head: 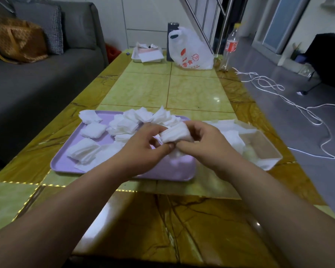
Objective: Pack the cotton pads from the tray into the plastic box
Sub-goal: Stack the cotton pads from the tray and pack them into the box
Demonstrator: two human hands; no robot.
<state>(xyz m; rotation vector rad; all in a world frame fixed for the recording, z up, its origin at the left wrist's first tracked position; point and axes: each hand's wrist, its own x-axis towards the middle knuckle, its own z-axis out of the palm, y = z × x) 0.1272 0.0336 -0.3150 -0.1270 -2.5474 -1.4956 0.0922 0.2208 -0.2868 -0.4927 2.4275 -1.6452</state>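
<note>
A lilac tray [66, 161] lies on the table with several loose piles of white square cotton pads [124, 123] spread over its far and left parts. Above the tray's right half, my left hand [143, 144] and my right hand [203, 140] together grip a small stack of cotton pads [175, 134], fingers closed around it from both sides. To the right of the tray stands the clear plastic box [267, 149]. Some white pads lie in its left part, partly hidden behind my right hand.
At the table's far end stand a white tray with papers [146, 55], a white plastic bag [191, 53], a dark flask [171, 28] and a clear bottle [230, 47]. A grey sofa [37, 84] runs along the left. White cord [298, 107] lies on the floor at right.
</note>
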